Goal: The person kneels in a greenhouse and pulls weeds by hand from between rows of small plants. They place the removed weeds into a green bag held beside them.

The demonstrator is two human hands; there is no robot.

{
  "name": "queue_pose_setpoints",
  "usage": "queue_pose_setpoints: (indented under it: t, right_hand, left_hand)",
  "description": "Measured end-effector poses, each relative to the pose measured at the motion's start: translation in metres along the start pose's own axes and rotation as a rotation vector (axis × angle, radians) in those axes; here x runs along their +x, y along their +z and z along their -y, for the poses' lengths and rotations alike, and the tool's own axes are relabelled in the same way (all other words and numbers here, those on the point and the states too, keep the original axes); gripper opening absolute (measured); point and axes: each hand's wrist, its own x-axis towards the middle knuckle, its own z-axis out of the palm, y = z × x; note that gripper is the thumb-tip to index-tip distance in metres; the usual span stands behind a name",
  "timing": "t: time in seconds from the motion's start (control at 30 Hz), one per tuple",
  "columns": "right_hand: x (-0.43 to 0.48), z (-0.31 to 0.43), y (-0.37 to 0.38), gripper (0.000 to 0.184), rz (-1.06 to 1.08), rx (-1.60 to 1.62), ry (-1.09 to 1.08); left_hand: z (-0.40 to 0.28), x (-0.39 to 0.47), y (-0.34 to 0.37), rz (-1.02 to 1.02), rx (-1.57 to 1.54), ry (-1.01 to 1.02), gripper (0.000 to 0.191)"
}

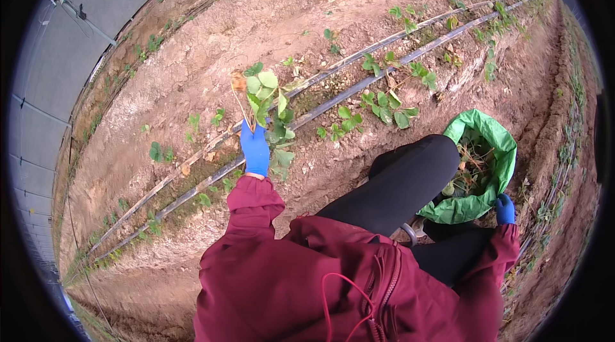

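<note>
My left hand [254, 150], in a blue glove, reaches over the soil bed beside two drip lines. Its fingers close around the stems of a leafy strawberry plant [263, 94]; green leaves and one brown, withered leaf stick out past the fingertips. The grip itself is partly hidden by foliage. At my right side, my gloved right hand [504, 209] holds the rim of a green fabric bag [504, 150]. Inside that bag lies a heap of plucked leaves and dry stems [471, 164].
A black drip line [346, 92] and a paler one [358, 55] run diagonally along the bed. Low strawberry plants [389, 106] grow around them. My bent knee [432, 154] stands between bed and bag. A furrow [552, 97] runs at right; grey sheeting [91, 82] borders the far left.
</note>
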Motion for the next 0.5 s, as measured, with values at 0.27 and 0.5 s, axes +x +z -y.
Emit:
queue_pose_setpoints:
  t: [0.27,0.5]
  right_hand:
    - [-0.021,0.076,-0.02,0.024,-0.475,-0.239,-0.234]
    - [-0.017,0.149,-0.014,0.087,-0.529,-0.231,0.174]
  left_hand:
    - [-0.098,0.022,0.021,0.263,-0.13,0.288,0.029]
    - [-0.208,-0.069,0.246,1.0,-0.593,0.103,0.027]
